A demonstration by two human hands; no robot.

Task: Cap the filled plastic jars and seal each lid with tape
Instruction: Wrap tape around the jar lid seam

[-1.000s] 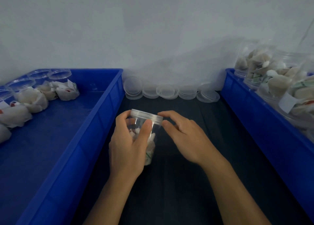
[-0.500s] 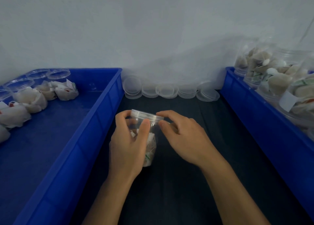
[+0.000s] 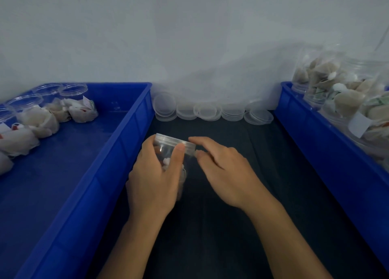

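A clear plastic jar with white wrapped pieces inside stands on the dark mat between two blue bins. A clear lid sits on its top. My left hand wraps round the jar's body, thumb up against the lid's rim. My right hand is at the lid's right edge, index finger and thumb pinching at the rim. Whether tape is between those fingers cannot be made out.
Several loose clear lids lie in stacks against the wall. The left blue bin holds capped jars at its far left. The right blue bin holds filled open jars.
My right hand has slid closer to the lid's right rim and its fingers have closed in on it. The jar tilts slightly in my left hand.
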